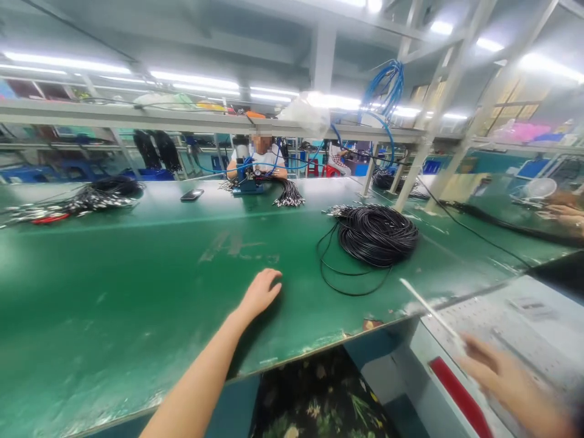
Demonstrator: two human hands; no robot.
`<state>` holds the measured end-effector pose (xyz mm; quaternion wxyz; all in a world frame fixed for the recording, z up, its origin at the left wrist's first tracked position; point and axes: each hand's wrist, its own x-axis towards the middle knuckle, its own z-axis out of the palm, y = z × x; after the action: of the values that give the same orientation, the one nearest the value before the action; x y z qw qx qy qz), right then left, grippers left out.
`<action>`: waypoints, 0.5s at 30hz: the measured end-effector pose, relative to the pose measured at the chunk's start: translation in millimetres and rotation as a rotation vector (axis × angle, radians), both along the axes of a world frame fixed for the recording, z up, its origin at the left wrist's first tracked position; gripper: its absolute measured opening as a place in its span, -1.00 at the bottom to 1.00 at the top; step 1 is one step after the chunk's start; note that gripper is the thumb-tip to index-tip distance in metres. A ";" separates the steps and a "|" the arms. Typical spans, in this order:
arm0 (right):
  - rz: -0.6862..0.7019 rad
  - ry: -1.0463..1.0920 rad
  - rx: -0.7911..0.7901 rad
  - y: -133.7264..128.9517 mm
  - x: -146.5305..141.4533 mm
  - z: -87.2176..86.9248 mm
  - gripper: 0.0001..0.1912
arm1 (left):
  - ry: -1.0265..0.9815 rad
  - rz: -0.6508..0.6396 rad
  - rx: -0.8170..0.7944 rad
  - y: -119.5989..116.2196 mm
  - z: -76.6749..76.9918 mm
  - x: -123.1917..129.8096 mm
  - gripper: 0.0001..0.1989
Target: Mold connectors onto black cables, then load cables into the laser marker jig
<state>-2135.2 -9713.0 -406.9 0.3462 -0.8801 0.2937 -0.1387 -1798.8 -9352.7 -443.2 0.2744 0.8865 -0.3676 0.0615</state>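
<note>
My left hand [262, 291] reaches over the green table [150, 292], its thumb apart from slightly bent fingers and nothing visible in it. Beyond its fingertips, to the right, lies a big coil of black cables [378, 236], with metal-tipped ends bunched at its upper left and a loose loop towards me. My right hand [497, 371], blurred by motion, closes round a thin white rod [429, 307] that points up and left towards the table edge. Under this hand is a light grey machine or box [506, 322] with a red strip [460, 395] on its side.
Another bundle of cables [109, 191] lies at the far left, near a phone [192, 194]. Across the table a person [260, 159] sits behind a small blue machine [247, 182]. Metal posts [417, 161] carry a shelf and blue hose [385, 91]. Another person's hand [568, 213] shows at right.
</note>
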 end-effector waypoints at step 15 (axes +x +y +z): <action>0.304 0.308 -0.549 200.1 266.8 -1.8 -0.50 | 0.015 0.198 -0.025 13.3 -21.0 17.7 -0.77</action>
<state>-1868.4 -9512.9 -408.7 0.0647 -0.9847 0.1597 -0.0248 -1781.1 -9339.4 -464.3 0.2805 0.9155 -0.2751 0.0861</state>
